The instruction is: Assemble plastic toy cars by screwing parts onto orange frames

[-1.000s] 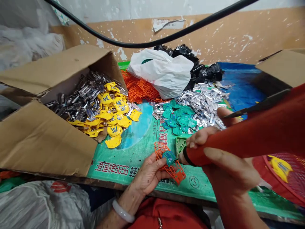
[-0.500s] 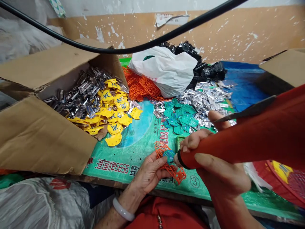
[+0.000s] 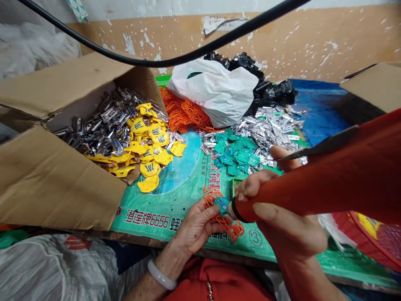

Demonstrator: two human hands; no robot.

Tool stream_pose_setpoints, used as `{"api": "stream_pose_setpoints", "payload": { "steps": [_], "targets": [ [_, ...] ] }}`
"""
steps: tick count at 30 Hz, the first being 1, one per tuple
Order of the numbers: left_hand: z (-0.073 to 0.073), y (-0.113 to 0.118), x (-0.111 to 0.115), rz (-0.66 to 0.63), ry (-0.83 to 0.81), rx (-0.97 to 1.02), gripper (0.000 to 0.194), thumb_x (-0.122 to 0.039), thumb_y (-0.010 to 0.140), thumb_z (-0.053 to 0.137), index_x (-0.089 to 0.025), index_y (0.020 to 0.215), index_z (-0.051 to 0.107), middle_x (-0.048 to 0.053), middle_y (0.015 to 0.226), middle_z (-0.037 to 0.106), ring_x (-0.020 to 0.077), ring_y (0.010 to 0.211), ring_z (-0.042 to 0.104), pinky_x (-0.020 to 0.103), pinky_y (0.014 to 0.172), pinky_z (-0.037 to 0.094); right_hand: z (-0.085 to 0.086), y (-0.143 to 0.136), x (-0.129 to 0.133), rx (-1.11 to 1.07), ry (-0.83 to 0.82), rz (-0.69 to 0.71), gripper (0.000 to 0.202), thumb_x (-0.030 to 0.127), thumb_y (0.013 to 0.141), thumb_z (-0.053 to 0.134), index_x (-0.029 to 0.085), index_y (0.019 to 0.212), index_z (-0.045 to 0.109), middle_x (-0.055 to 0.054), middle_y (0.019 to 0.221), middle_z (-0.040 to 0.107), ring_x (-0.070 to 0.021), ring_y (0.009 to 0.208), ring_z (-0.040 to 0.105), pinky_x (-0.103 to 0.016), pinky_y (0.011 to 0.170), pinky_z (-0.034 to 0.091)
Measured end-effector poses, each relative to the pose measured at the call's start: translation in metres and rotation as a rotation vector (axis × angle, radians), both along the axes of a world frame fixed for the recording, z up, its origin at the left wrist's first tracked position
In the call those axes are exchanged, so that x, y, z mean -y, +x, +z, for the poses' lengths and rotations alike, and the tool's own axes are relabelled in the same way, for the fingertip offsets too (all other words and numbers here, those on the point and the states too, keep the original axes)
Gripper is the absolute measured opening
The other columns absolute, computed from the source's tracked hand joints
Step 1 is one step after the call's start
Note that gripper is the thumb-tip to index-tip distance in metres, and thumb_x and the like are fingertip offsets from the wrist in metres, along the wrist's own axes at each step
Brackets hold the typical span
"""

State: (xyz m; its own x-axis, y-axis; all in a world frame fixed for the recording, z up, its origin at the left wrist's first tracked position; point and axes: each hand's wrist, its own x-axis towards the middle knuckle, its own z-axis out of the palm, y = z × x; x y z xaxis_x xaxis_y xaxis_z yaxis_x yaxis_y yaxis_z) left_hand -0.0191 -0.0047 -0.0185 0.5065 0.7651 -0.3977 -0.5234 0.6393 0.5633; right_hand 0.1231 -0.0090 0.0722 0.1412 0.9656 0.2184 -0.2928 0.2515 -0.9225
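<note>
An orange plastic frame [image 3: 234, 230] is pinched in my left hand [image 3: 198, 225], near the table's front edge. A small teal piece [image 3: 222, 205] lies on the frame, beside my left thumb. My right hand [image 3: 288, 225] wraps round a thick red tool [image 3: 282, 194] with a black ring near its pale tip. That tip meets or nearly meets the teal piece; actual contact is too small to tell. A long dark pointed strip lies along the tool's upper side.
A cardboard box [image 3: 56, 179] at the left spills dark and yellow parts [image 3: 148, 169]. Teal pieces [image 3: 238, 154], silvery parts [image 3: 269, 125], an orange heap [image 3: 188, 115] and a white bag [image 3: 216, 90] lie behind my hands. A black cable [image 3: 163, 62] crosses above. A red basket [image 3: 363, 234] stands right.
The view has shifted slightly, so the scene and the red tool sit a little further left. Both hands keep their grips, with the tool's tip still at the teal piece.
</note>
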Motion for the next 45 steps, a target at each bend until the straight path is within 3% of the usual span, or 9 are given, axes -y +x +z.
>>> {"api": "stream_pose_setpoints", "payload": {
  "steps": [9,17,26,37,42,45],
  "targets": [
    [0.001,0.001,0.001,0.003,-0.017,-0.018,0.034,-0.022,0.077,0.07,-0.012,0.108,0.062,0.008,0.089,0.069,0.0189,0.073,0.067,0.034,0.067,0.058,-0.001,0.0,0.001,-0.003,0.007,0.019,0.068,0.031,0.069,0.076,0.038,0.129,0.043,0.003,0.076,0.06,-0.0165,0.067,0.057,-0.039,0.068,0.05],
    [-0.002,0.001,0.0,0.01,-0.038,-0.012,0.026,-0.021,0.074,0.073,-0.013,0.097,0.063,0.005,0.082,0.068,0.0186,0.071,0.068,0.032,0.064,0.058,-0.006,-0.001,0.0,-0.028,0.007,0.052,0.064,0.027,0.07,0.076,0.037,0.125,0.045,0.003,0.076,0.059,-0.0157,0.066,0.057,-0.038,0.067,0.05],
    [-0.004,-0.002,0.001,-0.011,-0.023,0.003,0.031,-0.021,0.076,0.071,-0.011,0.105,0.063,0.009,0.091,0.07,0.0184,0.07,0.068,0.028,0.06,0.057,-0.013,0.0,-0.001,0.05,0.055,0.081,0.062,0.023,0.072,0.072,0.033,0.125,0.042,0.004,0.077,0.059,-0.0164,0.067,0.059,-0.041,0.072,0.05],
    [0.0,-0.003,0.002,-0.024,-0.035,-0.029,0.031,-0.021,0.074,0.071,-0.012,0.103,0.064,0.008,0.088,0.07,0.0172,0.065,0.067,0.029,0.059,0.057,-0.018,-0.002,0.0,-0.047,0.046,0.076,0.067,0.028,0.069,0.074,0.031,0.127,0.04,0.003,0.073,0.056,-0.0154,0.063,0.055,-0.034,0.061,0.049],
    [0.0,0.001,0.001,-0.032,-0.02,-0.025,0.034,-0.02,0.069,0.074,-0.012,0.101,0.065,0.007,0.085,0.069,0.0151,0.062,0.065,0.029,0.06,0.055,-0.011,-0.001,0.003,-0.091,0.081,0.113,0.063,0.032,0.072,0.073,0.035,0.126,0.042,0.003,0.074,0.058,-0.0153,0.065,0.057,-0.033,0.062,0.051],
    [0.005,0.001,0.001,-0.006,-0.002,-0.053,0.034,-0.015,0.063,0.075,-0.013,0.096,0.066,0.005,0.082,0.067,0.0137,0.061,0.063,0.028,0.061,0.053,-0.001,0.004,-0.001,-0.084,0.064,0.03,0.067,0.033,0.068,0.076,0.033,0.126,0.043,0.003,0.07,0.058,-0.0162,0.061,0.057,-0.033,0.057,0.051]
  ]
}}
